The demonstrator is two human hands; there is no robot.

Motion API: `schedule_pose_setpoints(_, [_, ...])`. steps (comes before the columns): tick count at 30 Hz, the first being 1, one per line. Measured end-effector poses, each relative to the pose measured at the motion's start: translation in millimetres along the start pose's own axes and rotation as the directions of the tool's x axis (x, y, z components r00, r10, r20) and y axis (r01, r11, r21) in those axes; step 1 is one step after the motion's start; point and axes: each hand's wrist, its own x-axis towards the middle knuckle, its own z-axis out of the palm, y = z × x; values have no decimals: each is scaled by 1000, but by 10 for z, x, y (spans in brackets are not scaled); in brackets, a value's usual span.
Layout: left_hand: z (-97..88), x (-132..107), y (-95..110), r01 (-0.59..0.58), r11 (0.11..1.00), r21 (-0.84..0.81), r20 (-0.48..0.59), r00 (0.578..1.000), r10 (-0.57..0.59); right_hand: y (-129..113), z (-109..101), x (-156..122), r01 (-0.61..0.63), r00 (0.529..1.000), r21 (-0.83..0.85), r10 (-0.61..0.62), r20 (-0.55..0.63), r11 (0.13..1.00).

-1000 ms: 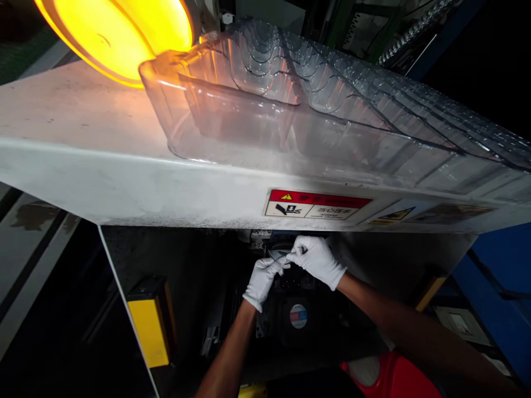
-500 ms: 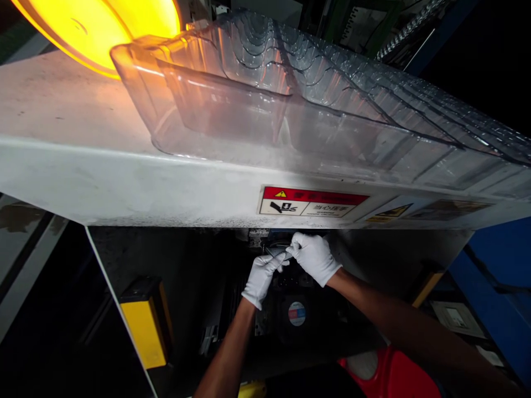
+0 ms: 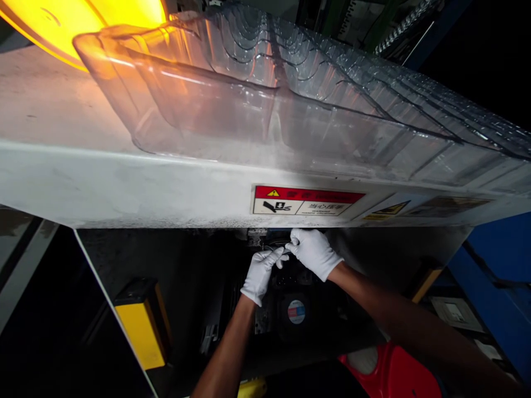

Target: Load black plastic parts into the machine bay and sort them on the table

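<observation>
Both my hands wear white gloves and reach into the dark opening under a white machine ledge (image 3: pixel 124 188). My left hand (image 3: pixel 260 272) is closed, its fingertips pinching a small thin clear piece (image 3: pixel 277 250). My right hand (image 3: pixel 313 252) is closed too, its fingers meeting the same piece from the right. The two hands touch at the fingertips just below the ledge. Beneath them sits a dark round part with a red, white and blue label (image 3: pixel 296 312).
A stack of clear plastic trays (image 3: pixel 265 105) lies on top of the ledge, beside a glowing orange lamp (image 3: pixel 78 22). A red and white warning sticker (image 3: pixel 305 200) is on the ledge front. A yellow block (image 3: pixel 139 334) stands lower left; something red (image 3: pixel 394 376) lies lower right.
The view has tilted, so trays and lamp slid left and loom larger. My hands stay together under the ledge, a little higher in the picture.
</observation>
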Motion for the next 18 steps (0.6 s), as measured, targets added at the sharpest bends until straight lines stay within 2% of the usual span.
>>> schedule_pose_setpoints(10, [62,14,54,9,1000,25,-54,999,-8,-1,-207,42,133,975,34,-137,174,990])
schedule_pose_setpoints(13, [83,14,70,10,999,33,-79,997,-7,-4,-259,22,178,965,13,-177,193,984])
schedule_pose_setpoints(18, [103,3,95,13,998,67,-113,994,-5,24,-339,-26,136,976,-48,-125,179,990])
